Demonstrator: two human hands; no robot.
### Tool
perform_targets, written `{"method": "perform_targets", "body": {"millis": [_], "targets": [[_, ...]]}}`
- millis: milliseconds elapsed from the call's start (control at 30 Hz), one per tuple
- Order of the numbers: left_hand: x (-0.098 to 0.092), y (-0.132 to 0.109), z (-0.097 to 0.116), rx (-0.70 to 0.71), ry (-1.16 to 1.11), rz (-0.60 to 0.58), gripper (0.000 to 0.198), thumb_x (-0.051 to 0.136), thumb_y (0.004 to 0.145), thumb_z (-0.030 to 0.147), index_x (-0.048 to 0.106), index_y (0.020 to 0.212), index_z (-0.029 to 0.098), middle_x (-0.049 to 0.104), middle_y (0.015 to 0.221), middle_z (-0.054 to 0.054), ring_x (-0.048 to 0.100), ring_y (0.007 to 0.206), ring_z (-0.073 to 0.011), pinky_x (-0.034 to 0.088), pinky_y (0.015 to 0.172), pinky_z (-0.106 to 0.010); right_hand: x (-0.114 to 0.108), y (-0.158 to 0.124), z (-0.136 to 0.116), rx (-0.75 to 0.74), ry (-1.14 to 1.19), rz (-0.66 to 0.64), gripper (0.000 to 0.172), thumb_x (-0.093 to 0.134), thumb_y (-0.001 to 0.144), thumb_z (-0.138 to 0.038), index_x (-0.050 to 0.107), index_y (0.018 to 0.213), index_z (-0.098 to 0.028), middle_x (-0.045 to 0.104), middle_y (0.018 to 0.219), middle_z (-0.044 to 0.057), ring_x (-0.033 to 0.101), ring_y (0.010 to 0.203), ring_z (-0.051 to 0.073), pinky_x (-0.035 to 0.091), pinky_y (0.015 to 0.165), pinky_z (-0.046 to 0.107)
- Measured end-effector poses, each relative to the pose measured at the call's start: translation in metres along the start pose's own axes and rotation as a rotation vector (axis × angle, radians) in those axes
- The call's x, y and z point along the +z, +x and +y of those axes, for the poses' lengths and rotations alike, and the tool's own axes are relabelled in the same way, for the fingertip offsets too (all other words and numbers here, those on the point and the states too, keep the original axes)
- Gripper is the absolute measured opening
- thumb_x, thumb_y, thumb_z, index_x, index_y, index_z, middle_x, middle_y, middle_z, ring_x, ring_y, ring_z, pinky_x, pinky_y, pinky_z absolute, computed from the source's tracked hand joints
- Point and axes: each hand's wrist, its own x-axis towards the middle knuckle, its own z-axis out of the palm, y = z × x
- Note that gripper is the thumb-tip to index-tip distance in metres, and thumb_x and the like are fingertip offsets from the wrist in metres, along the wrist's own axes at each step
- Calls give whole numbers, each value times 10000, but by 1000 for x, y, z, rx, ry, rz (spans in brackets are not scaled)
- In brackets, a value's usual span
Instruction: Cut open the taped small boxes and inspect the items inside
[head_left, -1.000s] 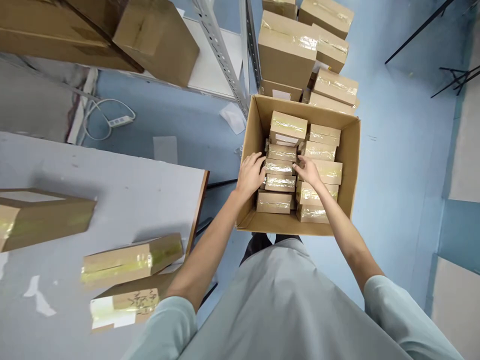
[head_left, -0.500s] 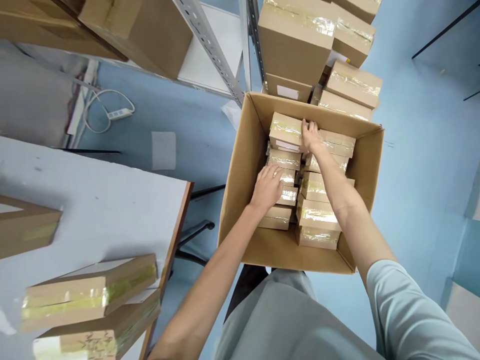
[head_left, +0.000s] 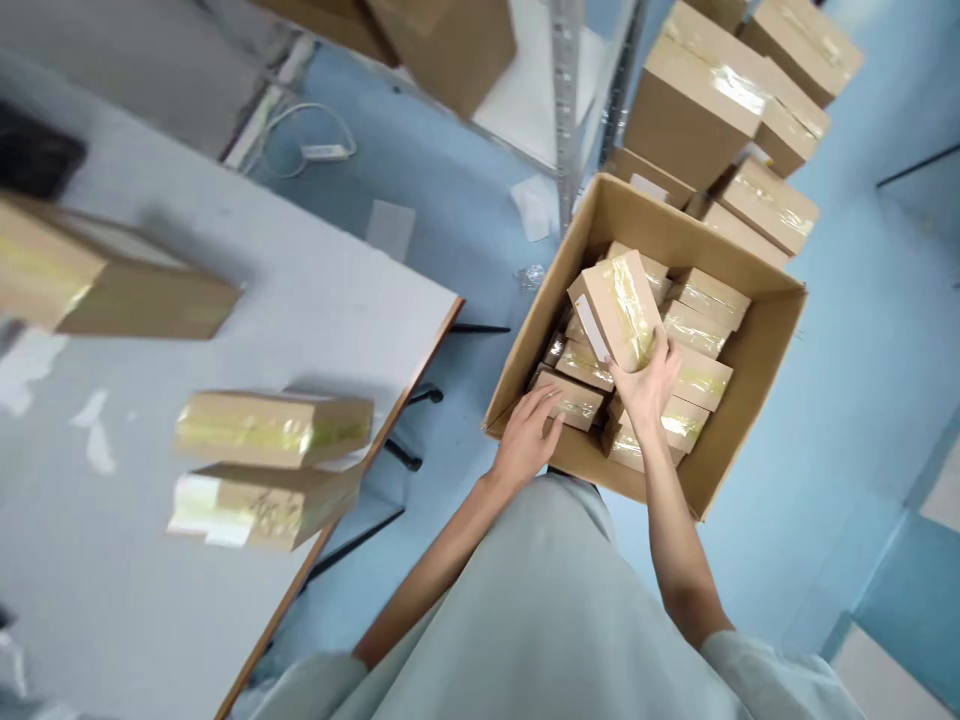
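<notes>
My right hand [head_left: 651,380] grips the near end of a small taped cardboard box [head_left: 621,300] with a white label on its side. That box is tilted and raised above the others inside a large open carton [head_left: 739,450]. Several similar taped boxes are stacked in two columns in the carton, one of them a taped box [head_left: 705,300] on the right side. My left hand [head_left: 529,430] rests with fingers spread at the carton's near left, touching a lower box [head_left: 574,400].
On the left is a white table [head_left: 300,280] with a brown edge, holding several cardboard boxes [head_left: 277,425]. Stacked boxes [head_left: 697,100] stand behind the carton, beside a metal shelf post [head_left: 566,100]. Chair legs [head_left: 405,455] show under the table, and a power strip [head_left: 326,152] lies on the floor.
My right hand has lifted the labelled box from the far left stack and brought it nearer, tilted. My left hand has slid toward the carton's near side. The camera view has turned and shifted.
</notes>
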Motion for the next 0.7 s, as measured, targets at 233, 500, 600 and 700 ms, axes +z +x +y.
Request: {"method": "perform_targets", "body": {"millis": [233, 500, 600, 700], "targets": [[-90, -56, -5, -62, -7, 418, 473, 561, 1138, 242, 586, 1611, 243, 646, 1623, -167, 646, 1547, -282, 562, 1321, -487, 30, -101, -149, -362, -7, -196, 927, 847, 897, -573, 446, 1686, -295, 492, 1639, 202, 497, 1569, 440, 506, 1266, 690], [-184, -161, -79, -272, -102, 628, 487, 572, 1117, 277, 597, 1602, 243, 623, 1674, -157, 610, 1590, -296, 538, 1334, -520, 163, -155, -307, -638, -180, -390, 870, 851, 959, -440, 454, 1693, -195, 401, 1738, 253, 402, 1621, 430, 497, 1301, 628], [-204, -199, -102, -337, -131, 700, 431, 584, 1120, 306, 650, 1544, 260, 668, 1614, -148, 652, 1538, -299, 557, 1308, -528, 205, -172, -340, -663, -243, -493, 855, 874, 955, -399, 483, 1668, -134, 431, 1707, 279, 397, 1614, 426, 476, 1326, 609], [-214, -228, -121, -376, -147, 775, 399, 592, 1120, 317, 674, 1506, 256, 687, 1579, -154, 660, 1521, -305, 570, 1286, -535, 233, -196, -347, -616, -234, -560, 843, 873, 969, -465, 508, 1642, -112, 449, 1691, 302, 396, 1616, 440, 471, 1327, 636]]}}
